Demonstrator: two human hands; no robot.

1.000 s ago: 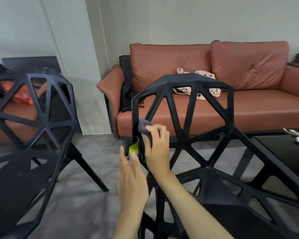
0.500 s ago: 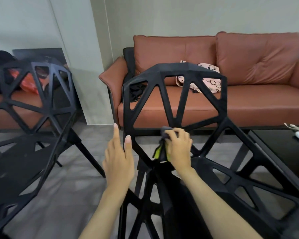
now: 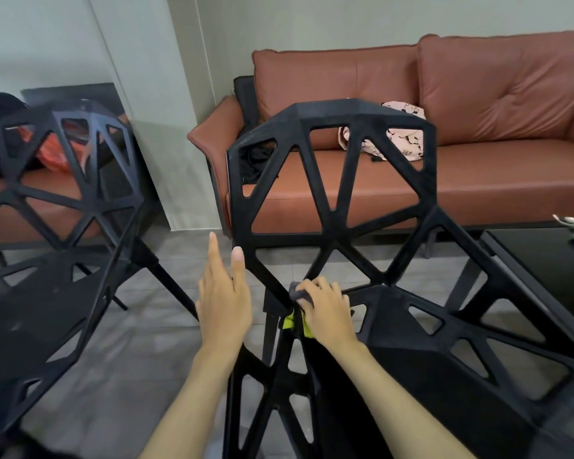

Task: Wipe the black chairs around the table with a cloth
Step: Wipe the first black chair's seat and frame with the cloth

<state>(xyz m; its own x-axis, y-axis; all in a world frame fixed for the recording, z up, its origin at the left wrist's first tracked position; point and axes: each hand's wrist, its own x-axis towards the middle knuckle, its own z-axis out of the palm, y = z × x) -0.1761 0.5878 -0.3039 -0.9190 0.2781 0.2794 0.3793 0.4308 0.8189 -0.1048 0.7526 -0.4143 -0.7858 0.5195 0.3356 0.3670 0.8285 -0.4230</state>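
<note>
- At the junction where backrest meets seat on the near black chair (image 3: 332, 207), the right hand (image 3: 327, 311) curls over a grey-and-lime cloth (image 3: 297, 309), pressing it onto the strut, likely so the wipe follows the frame's edge
- Just left of that chair, the left hand (image 3: 224, 296) hangs with fingers straight and spread, holding nothing; seemingly kept free for balance
- A second black chair (image 3: 63, 207) stands well apart at left, seemingly not yet reached
- Behind sits a brown sofa (image 3: 444, 134); the dark worktop (image 3: 550, 260) lies at right
- No readable writing or brand shows anywhere
</note>
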